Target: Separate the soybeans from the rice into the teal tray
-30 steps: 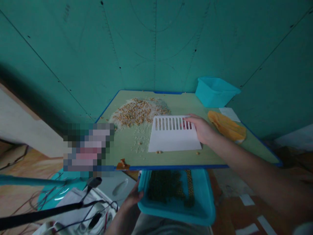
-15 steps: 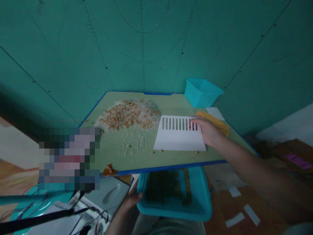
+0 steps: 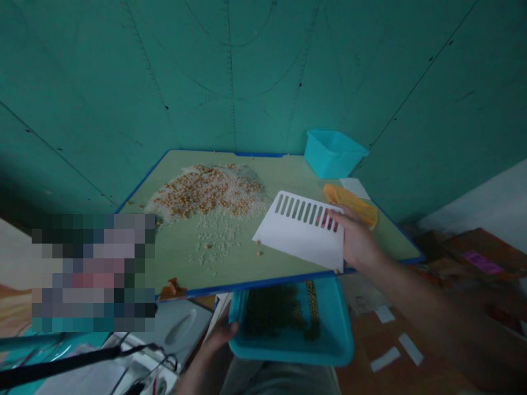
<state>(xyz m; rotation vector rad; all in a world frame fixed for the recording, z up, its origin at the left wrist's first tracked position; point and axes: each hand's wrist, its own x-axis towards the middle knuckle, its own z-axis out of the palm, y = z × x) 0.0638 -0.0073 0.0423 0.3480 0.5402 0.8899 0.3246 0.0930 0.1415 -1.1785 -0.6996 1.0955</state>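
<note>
My right hand [image 3: 359, 238] grips the right end of a white slotted scraper [image 3: 294, 235], fingers showing through its slots. The scraper slants over the tabletop [image 3: 284, 170], its lower right corner at the blue front edge. A few loose yellow beans [image 3: 259, 253] lie along its lower edge. To its left spreads a pile of yellow beans and white grains [image 3: 206, 192]. Below the table edge, my left hand [image 3: 220, 337] holds the left rim of a turquoise basin [image 3: 296, 354], thumb on the rim. Dark green contents and yellow beans lie inside the basin.
A turquoise bin [image 3: 334, 156] stands at the back right, near a yellow cloth [image 3: 356, 208] and a white sheet [image 3: 354, 188]. A brown scrap [image 3: 173, 286] lies at the front left. Cables and a grey appliance [image 3: 181, 323] are at lower left. A green wall borders the table's back.
My right hand has drawn the scraper's right end down toward the front edge, tilting it. The left hand stays on the basin rim. The view has shifted slightly.
</note>
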